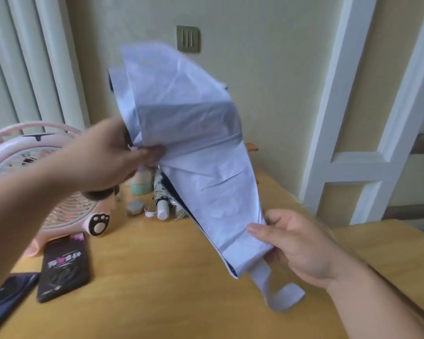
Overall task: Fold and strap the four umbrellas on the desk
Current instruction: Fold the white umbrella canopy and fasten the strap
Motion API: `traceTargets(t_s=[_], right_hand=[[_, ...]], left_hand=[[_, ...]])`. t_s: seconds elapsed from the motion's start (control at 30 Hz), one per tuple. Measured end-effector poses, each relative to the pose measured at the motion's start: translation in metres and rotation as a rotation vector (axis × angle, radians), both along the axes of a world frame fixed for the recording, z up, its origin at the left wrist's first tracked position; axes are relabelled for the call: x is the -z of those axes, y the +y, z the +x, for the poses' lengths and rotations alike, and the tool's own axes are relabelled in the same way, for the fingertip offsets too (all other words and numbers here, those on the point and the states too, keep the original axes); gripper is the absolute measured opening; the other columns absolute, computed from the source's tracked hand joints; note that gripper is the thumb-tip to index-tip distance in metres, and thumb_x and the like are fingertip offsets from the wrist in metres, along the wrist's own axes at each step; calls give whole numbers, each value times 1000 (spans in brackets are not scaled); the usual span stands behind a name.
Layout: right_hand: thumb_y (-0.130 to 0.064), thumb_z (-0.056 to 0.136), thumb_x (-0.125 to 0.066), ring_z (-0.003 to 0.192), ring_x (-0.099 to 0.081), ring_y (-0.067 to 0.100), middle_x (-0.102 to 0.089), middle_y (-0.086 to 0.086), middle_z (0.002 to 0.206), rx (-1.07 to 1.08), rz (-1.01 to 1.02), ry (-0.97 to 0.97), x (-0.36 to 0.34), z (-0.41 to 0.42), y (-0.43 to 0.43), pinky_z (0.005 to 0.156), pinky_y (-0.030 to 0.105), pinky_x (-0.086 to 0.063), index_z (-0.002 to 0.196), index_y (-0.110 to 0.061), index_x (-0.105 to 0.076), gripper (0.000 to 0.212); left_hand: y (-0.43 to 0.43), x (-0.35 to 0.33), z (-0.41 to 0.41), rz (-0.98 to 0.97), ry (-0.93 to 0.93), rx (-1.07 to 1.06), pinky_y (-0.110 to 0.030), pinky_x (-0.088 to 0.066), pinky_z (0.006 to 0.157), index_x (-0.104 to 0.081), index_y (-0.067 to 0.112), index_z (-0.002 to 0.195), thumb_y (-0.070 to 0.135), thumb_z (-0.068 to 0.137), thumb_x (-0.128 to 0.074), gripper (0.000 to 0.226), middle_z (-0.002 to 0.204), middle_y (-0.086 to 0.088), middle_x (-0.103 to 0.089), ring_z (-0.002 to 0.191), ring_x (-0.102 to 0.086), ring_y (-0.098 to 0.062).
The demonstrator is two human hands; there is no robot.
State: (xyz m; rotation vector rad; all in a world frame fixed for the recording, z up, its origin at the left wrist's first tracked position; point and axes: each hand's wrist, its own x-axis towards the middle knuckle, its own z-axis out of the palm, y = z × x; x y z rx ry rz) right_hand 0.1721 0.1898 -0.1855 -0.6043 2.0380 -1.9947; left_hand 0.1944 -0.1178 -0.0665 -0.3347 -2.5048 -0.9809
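Folding step: lilac umbrella (194, 143) held up over desk (157, 289), toward far edge, canopy loose. Left grip (113, 155) pinches a fold; right grip (296, 243) curls round lower end, strap (277, 289) dangling. Next, prob.: twist pleats flat, then wrap strap.

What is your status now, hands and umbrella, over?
Left hand pinches pale umbrella midway, right hand grips its lower end. Held above desk, strap hanging loose. Patterned umbrella lies on desk behind.

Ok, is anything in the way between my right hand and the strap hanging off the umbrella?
Nothing visible. The strap hangs free just below the right hand, which grips the umbrella over the desk.
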Motion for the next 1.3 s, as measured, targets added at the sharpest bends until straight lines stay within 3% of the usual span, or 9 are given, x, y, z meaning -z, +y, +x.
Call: traceTargets(t_s=[0.2,0.4,0.6,0.7,0.8,0.87,0.97,1.17,1.3], right_hand=[[-22,91,-67,72,-71,31,-75,21,94,-107,-160,-247,3,31,-31,57,34,-56,110,1,-70,30],[-24,80,-80,76,-68,23,-71,13,95,-96,-141,-358,39,45,-37,54,32,-55,120,-3,-69,47],[-22,77,-77,98,-68,28,-74,20,110,-39,99,-367,74,50,-36,93,56,-53,110,-13,-78,35],[-23,78,-75,100,-69,14,-78,4,102,-64,247,-289,77,48,-37,95,36,-52,103,-19,-80,25],[-32,80,-77,110,-70,13,-79,-1,102,-78,384,-225,75,46,-40,106,37,-50,101,-19,-80,25],[-39,83,-79,89,-72,6,-76,-7,82,-44,495,-196,72,44,-39,88,29,-56,89,-12,-76,28],[-60,80,-74,56,-49,4,-51,-6,55,4,742,-122,59,45,-33,58,26,-37,70,-6,-58,57],[-72,56,-86,51,-45,6,-59,-6,58,-31,1033,-21,10,16,-17,53,26,-35,82,-10,-62,71],[-62,55,-85,65,-57,10,-71,4,86,66,692,234,4,-41,-17,62,22,-46,101,-31,-64,59]], left_hand=[[15,-29,-33,-102,-88,80,-19,-32,36,-55,13,68,11,98,-63,30,39,4,-51,31,-36,-12],[6,66,-89,-39,-449,182,-25,-32,43,-56,7,82,-3,90,-59,13,62,-12,-60,43,-40,-22],[14,141,-104,-28,-537,249,-31,-37,47,-57,17,71,7,80,-61,14,69,-11,-61,44,-44,-26],[18,147,-114,-49,-491,166,-30,-48,56,-64,17,72,18,87,-63,15,71,0,-66,51,-56,-21],[13,146,-126,-193,-544,68,-31,-52,70,-68,20,74,42,77,-64,23,78,3,-70,73,-64,-19],[9,147,-124,-413,-487,-2,-36,-54,82,-69,25,86,53,70,-65,33,92,4,-70,90,-64,-21],[6,155,-90,-484,-223,-110,-40,-49,91,-59,28,111,54,72,-72,48,109,7,-55,103,-54,-21],[26,186,9,-133,-57,176,-13,-39,69,-56,35,86,27,81,-70,17,90,20,-57,87,-56,-1],[47,183,27,-182,89,504,-25,-48,85,-62,23,102,40,94,-61,19,106,13,-54,101,-56,-9]])
